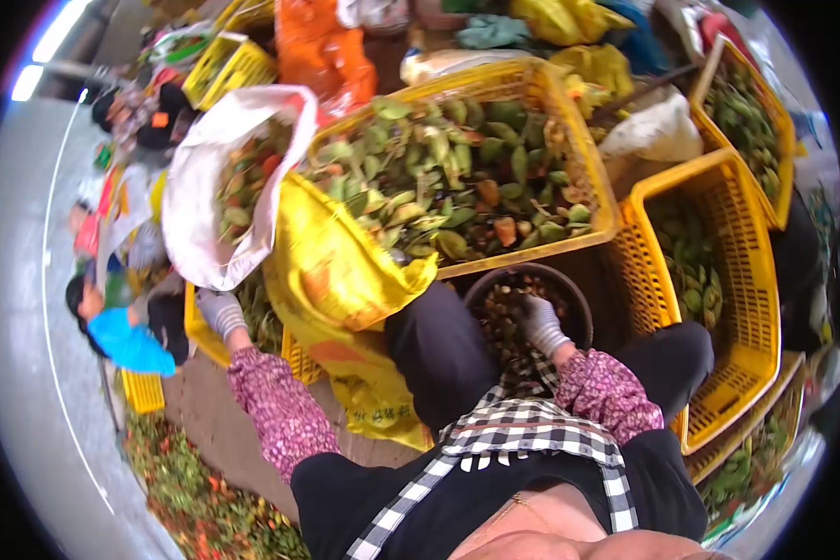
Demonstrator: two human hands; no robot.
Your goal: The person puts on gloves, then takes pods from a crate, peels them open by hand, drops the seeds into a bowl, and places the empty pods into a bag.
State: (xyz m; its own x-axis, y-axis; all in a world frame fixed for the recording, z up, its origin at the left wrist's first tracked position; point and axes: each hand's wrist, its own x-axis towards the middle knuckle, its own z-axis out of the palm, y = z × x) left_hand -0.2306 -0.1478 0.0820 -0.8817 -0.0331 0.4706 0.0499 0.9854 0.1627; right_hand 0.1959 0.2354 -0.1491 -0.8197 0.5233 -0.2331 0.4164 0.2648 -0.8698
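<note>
My left hand (218, 312), in a grey glove, is at a yellow crate (196, 327) of green leafy pieces, just under the rim of a white sack (189, 201). Its fingertips are hard to make out. My right hand (541, 324), gloved too, reaches into a dark round bucket (583, 303) between my knees, among small brown pieces (502, 317). Its fingers look curled together, and what they hold, if anything, is hidden. A yellow sack (341, 266) drapes beside my left leg. Ahead stands a large yellow crate (583, 140) filled with thick green pads or leaves (420, 163).
To my right are a yellow crate (751, 280) with some green pieces and another crate (784, 159) behind it. An orange bag (322, 61) lies beyond the large crate. At left a person in blue (131, 338) sits near a heap of green and red pieces (196, 485).
</note>
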